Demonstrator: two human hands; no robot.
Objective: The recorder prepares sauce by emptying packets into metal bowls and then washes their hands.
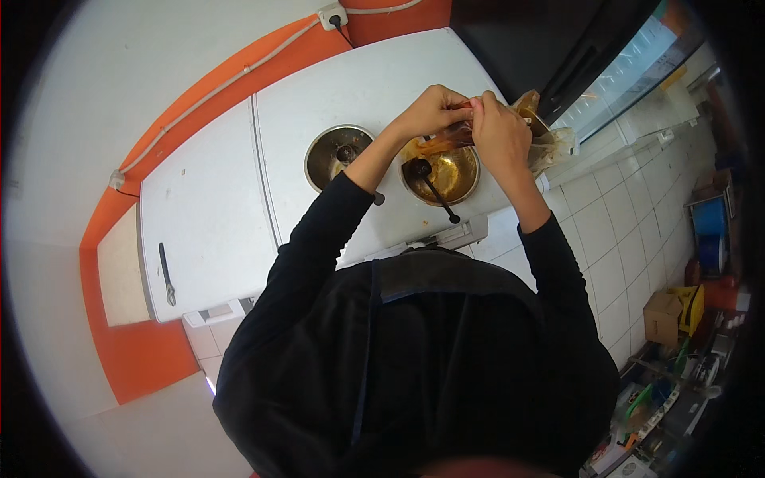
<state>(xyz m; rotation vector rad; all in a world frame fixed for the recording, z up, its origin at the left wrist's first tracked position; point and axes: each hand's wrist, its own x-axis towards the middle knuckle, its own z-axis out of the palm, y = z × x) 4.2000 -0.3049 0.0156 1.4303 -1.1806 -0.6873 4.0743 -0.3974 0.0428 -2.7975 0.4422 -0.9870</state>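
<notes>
My left hand [433, 113] and my right hand [502, 134] meet above the far right part of a white chest freezer's top [358, 227]. Between them they pinch a clear plastic bag [453, 140] with reddish-brown contents; the exact finger grip is partly hidden. Below the bag stands a metal bowl [469, 179], its inside smeared with yellowish-brown residue. A black long-handled spoon [439, 194] rests in it, handle over the near rim. Left of it, a second metal bowl [309, 161] holds a dark ladle or spoon [345, 154]; my left forearm covers part of this bowl.
Another stained plastic bag [553, 149] lies right of my right hand, beside a dark upright cabinet [526, 42]. A wrench [166, 275] lies on the freezer's left lid. A cable [245, 70] runs along the wall. Tiled floor [621, 221], a cardboard box [662, 316] and clutter are at right.
</notes>
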